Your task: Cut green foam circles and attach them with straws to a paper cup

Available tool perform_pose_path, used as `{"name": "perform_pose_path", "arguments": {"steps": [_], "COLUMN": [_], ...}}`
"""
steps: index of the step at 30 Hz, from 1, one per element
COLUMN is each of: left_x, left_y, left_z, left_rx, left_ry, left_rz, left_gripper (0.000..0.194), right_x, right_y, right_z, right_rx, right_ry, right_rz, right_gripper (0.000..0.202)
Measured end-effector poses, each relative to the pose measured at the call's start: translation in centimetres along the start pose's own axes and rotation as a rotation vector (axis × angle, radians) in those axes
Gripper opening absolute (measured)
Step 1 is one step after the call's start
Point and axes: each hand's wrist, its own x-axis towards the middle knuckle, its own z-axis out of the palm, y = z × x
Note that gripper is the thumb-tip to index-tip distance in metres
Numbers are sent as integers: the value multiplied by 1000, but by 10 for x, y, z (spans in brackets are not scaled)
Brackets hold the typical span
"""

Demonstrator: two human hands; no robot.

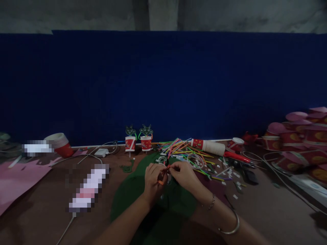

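Note:
My left hand [153, 177] is closed round an orange straw [160, 182], one end of which sticks out below the fingers. Its fingertips meet those of my right hand [185, 174], which pinches a reddish-orange bit at the same spot; the dim light hides whether this is the same straw. Both hands are above dark green sheet material [130, 197]. Just beyond them lies a loose pile of coloured straws [173, 146]. Two red paper cups, a left one [130, 144] and a right one [146, 144], stand behind, each with a dark eared head and straw arms.
A stack of paper cups [213, 147] lies beside red-handled pliers [237, 157] and small white scraps. More cups [60, 144] stand at left, near pink sheets [20, 180], a white charger [101, 152] and a blurred-out phone [89, 189]. Finished-looking red cup pieces [293, 139] crowd the right. A blue partition [163, 85] rises behind.

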Motion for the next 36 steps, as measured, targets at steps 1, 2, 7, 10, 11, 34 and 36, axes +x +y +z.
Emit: {"name": "perform_pose_path", "arguments": {"steps": [1,2,7,10,11,34,36], "left_x": [0,0,1,1,1,2,2], "left_y": [-1,-1,0,1,1,-1,0], "left_z": [0,1,1,0,0,3,3], "left_rx": [-6,-9,-6,-3,-1,-38,-42], "left_ry": [1,5,19,14,16,35,38], "left_rz": [-2,-5,-8,-1,2,-23,-27], "left_gripper": [9,9,8,7,7,6,6], "right_x": [0,0,1,1,1,2,2], "right_y": [-1,-1,1,2,1,1,2], "right_z": [-1,-2,-2,-2,-2,-2,-2], "right_rx": [11,17,2,-12,-19,-19,-30], "right_ry": [-12,-23,-3,-17,-24,-9,-9], "right_rz": [-10,-22,-56,-58,-59,-67,-79], "right_gripper": [21,21,21,22,22,21,21]}}
